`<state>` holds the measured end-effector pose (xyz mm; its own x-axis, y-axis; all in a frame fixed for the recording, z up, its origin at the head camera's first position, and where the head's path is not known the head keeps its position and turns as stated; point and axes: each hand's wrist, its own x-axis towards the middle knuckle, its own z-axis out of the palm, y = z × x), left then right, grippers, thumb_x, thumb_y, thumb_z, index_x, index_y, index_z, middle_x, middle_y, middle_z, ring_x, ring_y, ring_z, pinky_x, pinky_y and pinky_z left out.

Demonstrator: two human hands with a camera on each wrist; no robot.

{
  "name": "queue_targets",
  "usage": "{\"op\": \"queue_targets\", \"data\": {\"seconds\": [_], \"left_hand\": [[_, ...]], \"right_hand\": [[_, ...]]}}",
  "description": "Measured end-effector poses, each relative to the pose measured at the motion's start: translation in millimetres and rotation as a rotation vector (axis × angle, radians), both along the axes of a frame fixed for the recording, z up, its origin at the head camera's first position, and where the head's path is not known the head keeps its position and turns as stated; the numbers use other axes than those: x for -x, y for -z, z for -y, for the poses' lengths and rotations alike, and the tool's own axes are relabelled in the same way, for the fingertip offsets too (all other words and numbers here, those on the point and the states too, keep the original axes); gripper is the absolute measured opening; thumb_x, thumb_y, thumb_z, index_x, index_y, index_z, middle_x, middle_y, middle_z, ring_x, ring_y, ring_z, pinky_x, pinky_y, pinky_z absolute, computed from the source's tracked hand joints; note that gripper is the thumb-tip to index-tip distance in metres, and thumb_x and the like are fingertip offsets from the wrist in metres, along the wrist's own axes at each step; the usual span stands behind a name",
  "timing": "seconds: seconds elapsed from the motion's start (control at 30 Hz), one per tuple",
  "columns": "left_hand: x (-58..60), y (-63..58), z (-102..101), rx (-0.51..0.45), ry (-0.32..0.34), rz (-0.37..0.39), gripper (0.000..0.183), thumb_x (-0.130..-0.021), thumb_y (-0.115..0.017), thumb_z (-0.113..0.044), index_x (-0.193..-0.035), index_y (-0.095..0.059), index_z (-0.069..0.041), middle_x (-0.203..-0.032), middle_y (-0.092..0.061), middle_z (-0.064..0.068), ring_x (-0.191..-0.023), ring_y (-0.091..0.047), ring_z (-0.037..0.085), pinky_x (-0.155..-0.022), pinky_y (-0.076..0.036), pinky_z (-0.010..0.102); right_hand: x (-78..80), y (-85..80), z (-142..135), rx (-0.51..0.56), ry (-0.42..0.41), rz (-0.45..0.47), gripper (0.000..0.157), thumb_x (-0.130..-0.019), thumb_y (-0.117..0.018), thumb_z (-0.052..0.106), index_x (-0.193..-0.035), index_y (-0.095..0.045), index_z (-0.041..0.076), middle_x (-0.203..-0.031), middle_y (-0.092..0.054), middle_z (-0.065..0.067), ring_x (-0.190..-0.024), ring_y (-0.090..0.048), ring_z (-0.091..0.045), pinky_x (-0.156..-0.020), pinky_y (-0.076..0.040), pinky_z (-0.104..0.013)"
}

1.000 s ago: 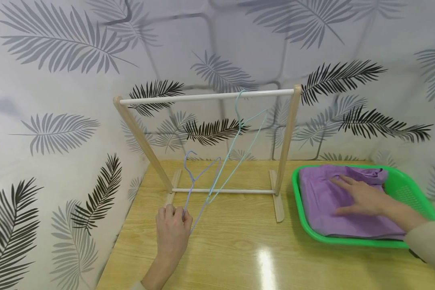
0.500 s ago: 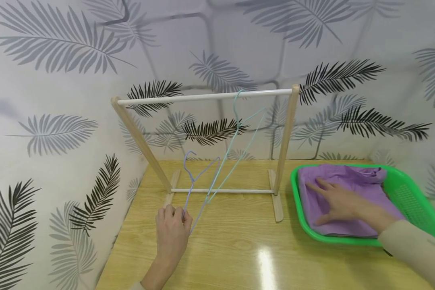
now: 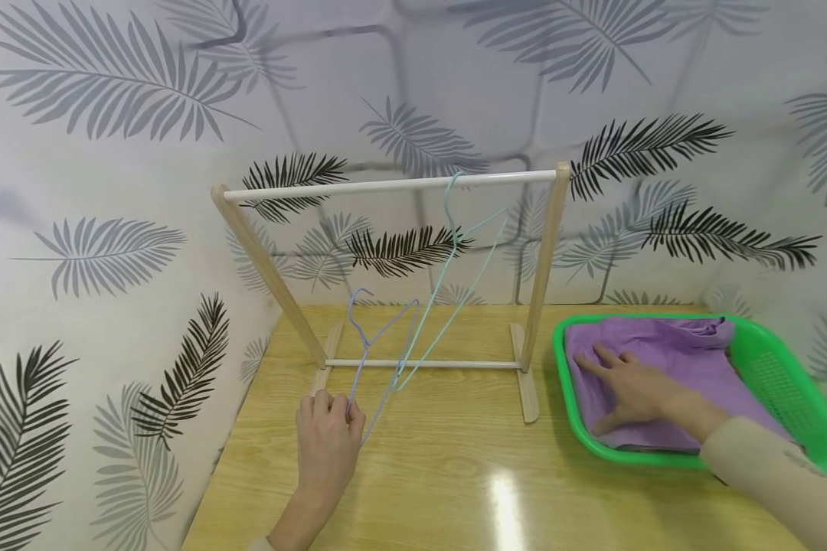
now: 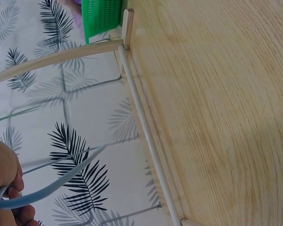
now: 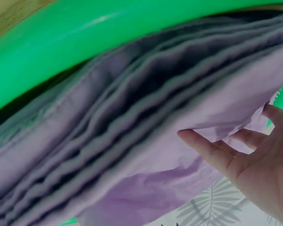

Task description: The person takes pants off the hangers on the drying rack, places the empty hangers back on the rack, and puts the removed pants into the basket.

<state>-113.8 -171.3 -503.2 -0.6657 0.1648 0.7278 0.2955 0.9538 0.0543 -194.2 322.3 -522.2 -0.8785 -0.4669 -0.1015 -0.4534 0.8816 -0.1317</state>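
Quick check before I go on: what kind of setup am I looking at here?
Likely a small staged tabletop laundry-hanging station, not a real laundry room: a miniature wooden clothes rack on a wooden table, a green basket of folded purple cloth, and leaf-print backdrop sheets closing it in.

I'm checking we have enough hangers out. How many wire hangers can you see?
2. A blue hanger stands on the table, gripped by the left hand. A teal hanger hangs from the rack's top rail. None seem hidden.
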Motion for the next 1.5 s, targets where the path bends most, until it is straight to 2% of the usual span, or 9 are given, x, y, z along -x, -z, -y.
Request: {"op": "queue_targets", "data": {"seconds": [0.17,0.43,0.67,1.1,1.23,1.5], "left_hand": [[-0.7,0.1,0.0,-0.019,0.0,0.002,0.025,-0.079,-0.073,0.0,-0.064,-0.054,-0.006,-0.067,-0.048,0.006,-0.067,-0.04,0.02,-0.065,-0.035,0.03],[-0.9,-0.1,0.5,-0.016,-0.003,-0.008,0.024,-0.079,-0.073,0.0,-0.064,-0.055,-0.005,-0.067,-0.048,0.006,-0.066,-0.039,0.02,-0.064,-0.033,0.029],[0.2,-2.0,0.7,-0.016,-0.012,-0.007,0.024,-0.079,-0.073,0.0,-0.063,-0.056,-0.005,-0.066,-0.048,0.005,-0.066,-0.04,0.02,-0.063,-0.033,0.029],[3.2,-8.4,3.5,0.026,-0.03,-0.036,0.024,-0.078,-0.074,-0.002,-0.063,-0.056,-0.006,-0.064,-0.048,0.005,-0.065,-0.041,0.019,-0.062,-0.036,0.03],[1.9,-9.4,3.9,-0.007,-0.022,-0.022,0.026,-0.079,-0.074,-0.001,-0.062,-0.055,-0.006,-0.064,-0.047,0.005,-0.065,-0.039,0.019,-0.063,-0.034,0.029],[0.4,-7.6,3.2,-0.007,-0.026,-0.023,0.025,-0.078,-0.075,0.0,-0.062,-0.056,-0.005,-0.063,-0.048,0.005,-0.064,-0.039,0.019,-0.062,-0.034,0.029]], "right_hand": [[-1.0,3.8,1.3,0.005,0.004,-0.005,0.129,-0.055,-0.092,0.071,-0.158,-0.046,0.008,-0.157,-0.039,-0.043,-0.129,-0.047,-0.072,-0.092,-0.052,-0.076],[-0.8,9.1,3.6,0.009,0.014,-0.009,0.128,-0.056,-0.093,0.068,-0.158,-0.045,0.008,-0.158,-0.036,-0.043,-0.131,-0.045,-0.073,-0.096,-0.051,-0.076],[-3.5,15.0,3.5,0.019,0.011,-0.027,0.129,-0.054,-0.095,0.065,-0.157,-0.045,0.005,-0.155,-0.038,-0.046,-0.123,-0.049,-0.074,-0.093,-0.052,-0.075],[-4.8,18.2,6.7,0.026,0.015,-0.043,0.124,-0.058,-0.096,0.056,-0.158,-0.044,0.004,-0.156,-0.037,-0.044,-0.133,-0.043,-0.072,-0.098,-0.05,-0.076],[-3.8,19.1,7.3,0.024,0.014,-0.048,0.125,-0.056,-0.097,0.057,-0.157,-0.045,0.004,-0.155,-0.038,-0.044,-0.132,-0.044,-0.073,-0.095,-0.051,-0.076],[-5.3,20.1,6.9,0.012,0.023,-0.087,0.122,-0.058,-0.096,0.057,-0.156,-0.046,0.003,-0.153,-0.041,-0.043,-0.128,-0.047,-0.072,-0.092,-0.054,-0.074]]}}
